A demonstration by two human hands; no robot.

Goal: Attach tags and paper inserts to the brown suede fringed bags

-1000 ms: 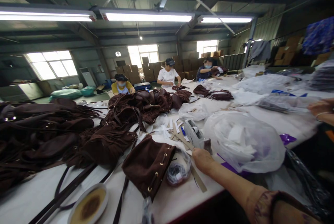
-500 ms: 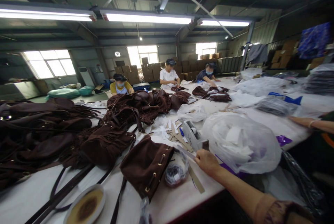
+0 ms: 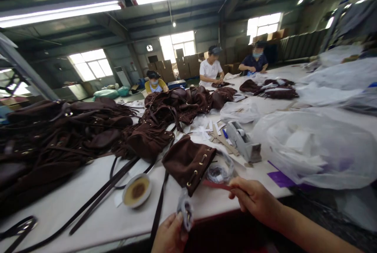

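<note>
Pinching strip [image 3: 216,185], apparently; hands [image 3: 257,202] apart near table edge [image 3: 216,210].

Just below the frame's centre we see a brown bag [image 3: 185,161] of matt, suede-like cloth with shiny metal eyelets [image 3: 195,172]; at bottom centre, glossy, crinkled plastic wrapping [image 3: 186,210]; at right, a filmy plastic sack [image 3: 332,137].

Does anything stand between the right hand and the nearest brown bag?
Only the reddish strip that the right hand holds, pointing toward the brown bag. The plastic-wrapped coil lies just beyond the strip, beside the bag; nothing else visible is in the way.
</note>
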